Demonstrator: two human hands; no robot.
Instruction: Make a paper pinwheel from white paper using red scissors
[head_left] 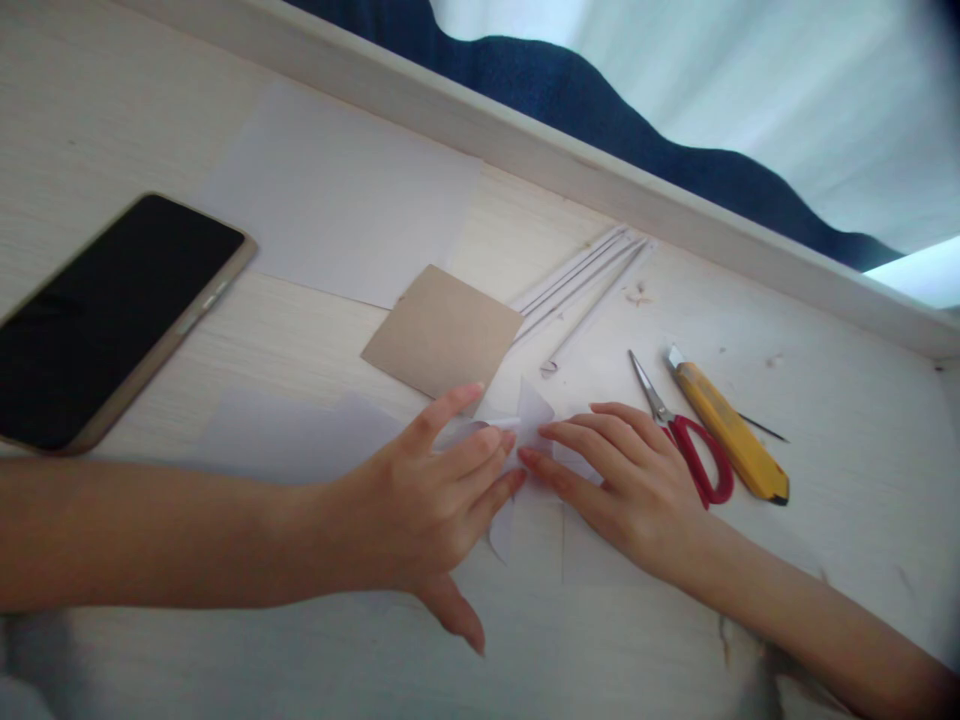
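On the near side of the flat brown cardboard square (448, 330), a thin white paper shape (534, 410) with pointed, curling flaps lies under fingertips: the left hand (442, 490) spread, thumb out, the right hand (637, 480) touching it, whether pinching I cannot tell. Right of the square rest red-handled metal scissors (663, 412) and a yellow plastic cutter (727, 430).

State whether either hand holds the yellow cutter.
No, the yellow cutter lies on the table, apart from the left hand and right hand.
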